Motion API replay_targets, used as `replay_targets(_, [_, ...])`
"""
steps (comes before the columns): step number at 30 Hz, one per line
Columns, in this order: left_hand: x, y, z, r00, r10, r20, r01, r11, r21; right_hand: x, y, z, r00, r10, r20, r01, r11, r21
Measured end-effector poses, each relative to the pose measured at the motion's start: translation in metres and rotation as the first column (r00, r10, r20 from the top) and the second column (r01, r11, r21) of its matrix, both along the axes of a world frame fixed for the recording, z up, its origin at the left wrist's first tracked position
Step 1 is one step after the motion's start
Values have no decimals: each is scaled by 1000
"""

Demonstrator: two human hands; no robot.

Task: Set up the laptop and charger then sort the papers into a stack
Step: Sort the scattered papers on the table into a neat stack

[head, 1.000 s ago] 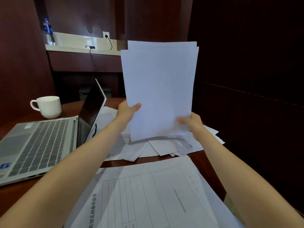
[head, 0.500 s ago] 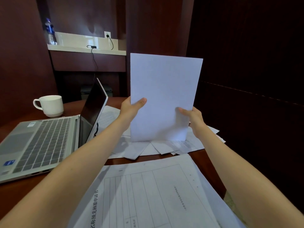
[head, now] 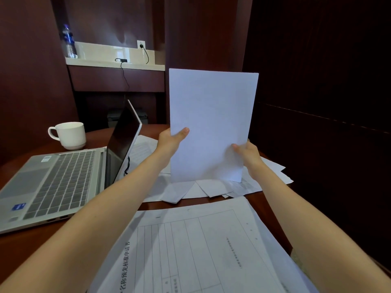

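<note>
Dark wood-panelled room, round brown table, and a pale shelf at the back with a water bottle on it. A plug sits in the wall socket there, a small charger brick lies on the shelf, and a cable drops down from it behind the table. The laptop is open on the left side of the table with its screen dark, and a white mug stands just behind it. The stack is held upright over the middle of the table, blank side facing the camera and edges lined up. The left hand pinches its left edge, thumb on the front. The right hand grips the lower right edge the same way. The bottom edge is down at the loose sheets spread underneath, though I can't tell if it touches them. A printed form lies flat at the near edge.
</note>
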State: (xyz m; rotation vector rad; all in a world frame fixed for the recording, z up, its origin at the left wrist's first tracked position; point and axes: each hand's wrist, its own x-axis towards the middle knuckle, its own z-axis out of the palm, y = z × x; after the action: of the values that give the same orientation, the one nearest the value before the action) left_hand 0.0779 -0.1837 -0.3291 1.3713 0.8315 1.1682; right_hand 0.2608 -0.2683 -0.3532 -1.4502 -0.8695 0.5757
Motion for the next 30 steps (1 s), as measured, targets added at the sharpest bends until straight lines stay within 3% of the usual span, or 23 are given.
replay_targets(7, [1, 3, 8, 997, 61, -45, -57, 993, 102, 2, 0, 11, 998, -58, -4, 58, 998, 30])
replay_targets(11, [-3, 8, 10, 979, 139, -149, -116, 981, 154, 9, 2, 21, 994, -112, 0, 111, 989, -93])
replay_targets(15, [-7, 8, 11, 876, 321, -360, -162, 899, 408, 12, 4, 31, 991, -134, -13, 125, 952, -280])
replay_targets(19, [-8, -2, 16, 655, 489, -576, 74, 717, 693, 12, -2, 31, 986, 0, 169, 87, 859, -504])
replay_targets(23, [-2, -16, 20, 578, 493, -650, 376, 546, 749, 11, -12, 31, 948, 259, 185, -90, 775, -625])
replay_targets(26, [5, -23, 22, 515, 504, -694, 567, 408, 716, 4, -20, 36, 828, 495, 265, -177, 677, -714])
replay_targets(28, [10, -29, 24, 392, 447, -804, 684, 443, 580, -4, -24, 39, 753, 606, 258, -206, 590, -781])
replay_targets(30, [13, -37, 27, 233, 294, -927, 752, 550, 364, -10, -26, 41, 686, 686, 242, -209, 505, -838])
